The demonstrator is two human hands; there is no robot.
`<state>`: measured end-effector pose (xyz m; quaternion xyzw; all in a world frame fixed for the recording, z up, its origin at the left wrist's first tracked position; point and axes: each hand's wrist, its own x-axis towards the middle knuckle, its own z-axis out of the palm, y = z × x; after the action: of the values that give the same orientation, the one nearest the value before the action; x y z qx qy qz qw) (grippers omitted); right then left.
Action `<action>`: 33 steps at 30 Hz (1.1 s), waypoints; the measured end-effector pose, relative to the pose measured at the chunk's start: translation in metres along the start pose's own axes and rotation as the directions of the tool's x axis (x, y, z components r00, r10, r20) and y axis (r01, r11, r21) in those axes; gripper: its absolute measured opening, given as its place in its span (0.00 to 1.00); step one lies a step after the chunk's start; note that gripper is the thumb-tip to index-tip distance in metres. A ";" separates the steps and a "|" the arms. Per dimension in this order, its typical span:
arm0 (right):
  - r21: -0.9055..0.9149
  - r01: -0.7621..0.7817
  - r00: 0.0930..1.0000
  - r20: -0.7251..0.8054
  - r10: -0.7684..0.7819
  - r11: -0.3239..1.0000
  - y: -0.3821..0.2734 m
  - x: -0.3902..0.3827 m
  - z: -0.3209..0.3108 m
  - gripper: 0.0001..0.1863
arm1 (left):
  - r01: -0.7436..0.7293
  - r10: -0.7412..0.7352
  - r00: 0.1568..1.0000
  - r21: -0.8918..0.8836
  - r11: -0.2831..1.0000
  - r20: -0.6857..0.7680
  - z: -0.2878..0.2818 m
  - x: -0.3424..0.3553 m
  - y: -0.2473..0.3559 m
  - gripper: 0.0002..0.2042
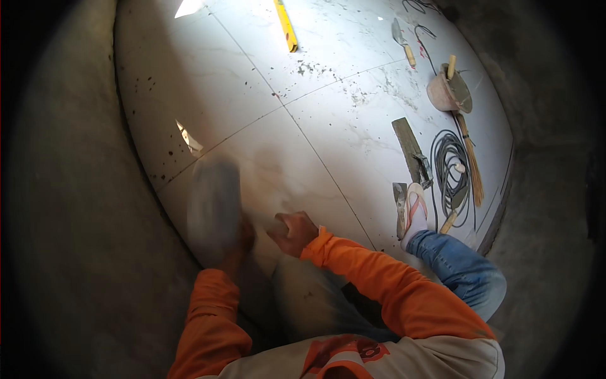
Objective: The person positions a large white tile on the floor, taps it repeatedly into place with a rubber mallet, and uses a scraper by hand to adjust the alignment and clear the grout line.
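A grey, blunt-ended tool is smeared by motion at the left, above the white floor tiles. A blurred stem seems to run from it toward my right hand, whose fingers are closed round its end. The tool's exact kind is too blurred to tell. Just beside and partly behind the grey part is my left hand. Its fingers are mostly hidden and blurred, so whether it touches the tool cannot be made out. Orange sleeves cover both forearms.
A yellow spirit level lies far off. On the right are a trowel, a mortar-filled bowl, a long flat trowel, coiled cable and a broom. My sandalled foot rests beside them. Walls curve round both sides.
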<state>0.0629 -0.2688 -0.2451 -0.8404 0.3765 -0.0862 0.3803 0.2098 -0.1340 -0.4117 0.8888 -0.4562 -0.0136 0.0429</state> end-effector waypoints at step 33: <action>-0.173 -0.377 0.912 0.101 0.397 0.910 0.155 -0.037 0.008 0.18 | 0.051 -0.049 0.977 -0.007 0.999 0.209 -0.028 0.061 0.046 0.38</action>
<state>-0.0477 -0.3044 -0.3550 -0.7789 0.5148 0.0759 0.3500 0.2100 -0.2080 -0.3789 0.8933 -0.4356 -0.1107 -0.0001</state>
